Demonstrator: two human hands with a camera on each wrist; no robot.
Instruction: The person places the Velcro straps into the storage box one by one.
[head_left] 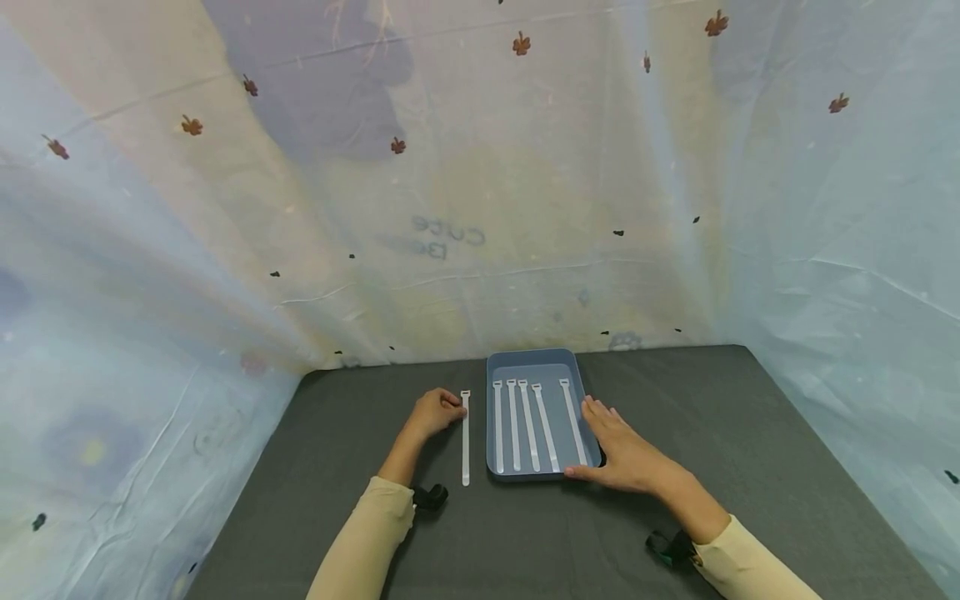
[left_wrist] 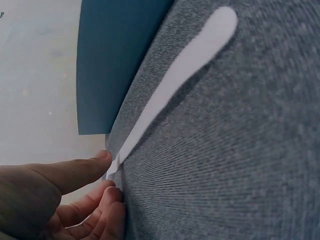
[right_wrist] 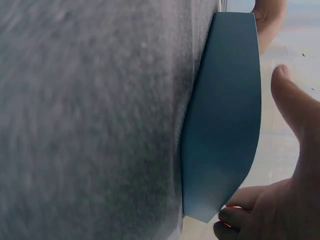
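A flat white cable strap point(head_left: 466, 450) with a slotted head lies lengthwise on the dark cloth, left of a blue-grey tray point(head_left: 532, 357). My left hand point(head_left: 435, 412) is at its far, slotted end. In the left wrist view, thumb and forefinger pinch that end, while the rounded end of the strap point(left_wrist: 195, 52) stretches away over the cloth. Inside the tray several matching straps point(head_left: 498, 429) lie side by side, slotted heads to the back. My right hand point(head_left: 626, 450) rests on the tray's front right corner, fingers straight along the right rim and thumb at the front edge.
Dark grey cloth point(head_left: 750, 467) covers the table around the tray. Pale printed sheeting point(head_left: 525, 292) rises behind the table and along both sides. The tray's blue outer wall point(right_wrist: 225, 110) stands close by my right fingers. Black bands point(head_left: 430, 498) circle both wrists.
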